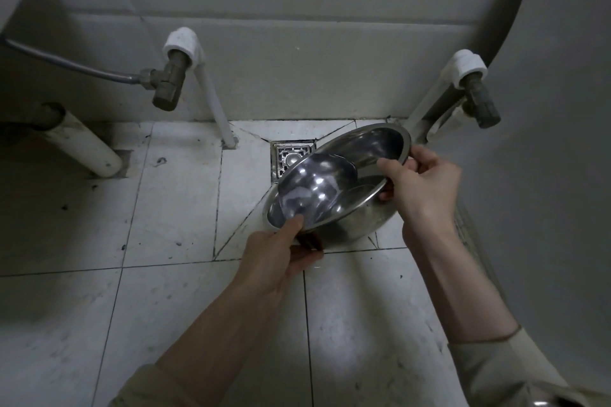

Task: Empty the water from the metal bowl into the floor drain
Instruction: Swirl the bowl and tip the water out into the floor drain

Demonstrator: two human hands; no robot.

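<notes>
A shiny metal bowl [334,182] is held tilted above the tiled floor, its far rim raised to the right and its low side toward me on the left. Water pools in its lower part. My left hand [281,251] grips the near rim, thumb inside the bowl. My right hand [420,182] holds the right rim with thumb over the edge. The square metal floor drain [289,155] lies just beyond the bowl, and the bowl hides its right half.
A white pipe with a brass valve [172,82] and grey hose stands at the left wall. Another valve [476,99] is at the right, by a large white curved fixture [545,109]. A thick white drainpipe [82,142] slants into the floor at left.
</notes>
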